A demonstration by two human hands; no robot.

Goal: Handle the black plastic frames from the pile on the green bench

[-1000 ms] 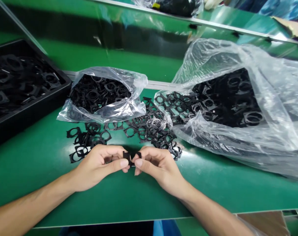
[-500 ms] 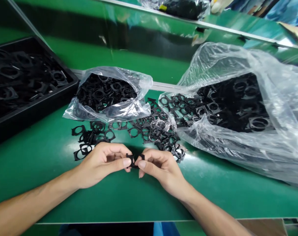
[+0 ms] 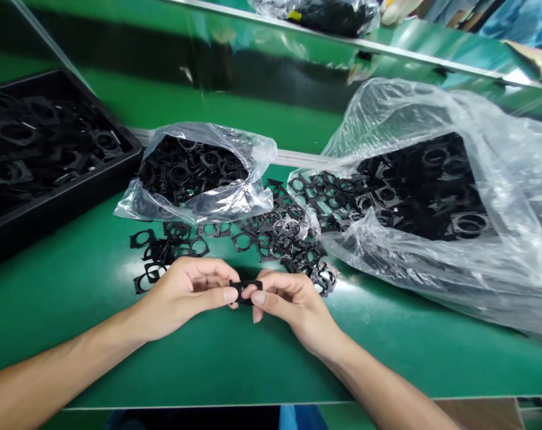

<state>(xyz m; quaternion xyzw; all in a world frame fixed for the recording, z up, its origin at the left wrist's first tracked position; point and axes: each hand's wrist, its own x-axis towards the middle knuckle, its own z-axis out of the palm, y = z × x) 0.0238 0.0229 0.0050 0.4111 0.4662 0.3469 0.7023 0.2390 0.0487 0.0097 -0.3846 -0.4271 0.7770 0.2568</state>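
Between my two hands is a small black plastic frame with a round opening [image 3: 246, 283], held just above the green tabletop. My left hand [image 3: 194, 289] pinches its left end between thumb and fingers. At the other end, my right hand [image 3: 289, 298] is closed on the frame, thumb in front and a fingertip at the opening. Part of the frame is hidden behind the fingers. Loose black frames [image 3: 275, 233] of the same kind lie heaped just beyond my hands, and a smaller cluster [image 3: 170, 242] lies past my left hand.
A black bin [image 3: 114, 158] full of black parts stands at the left. One clear plastic bag [image 3: 253, 200] of frames lies at centre back; a larger open bag [image 3: 414, 263] spills frames at the right. A green back panel [image 3: 262, 113] rises behind the green table [image 3: 217, 364].
The frame in my hands has tilted slightly, so its upper edge and opening show more plainly. Both hands stay in nearly the same place, still gripping it.
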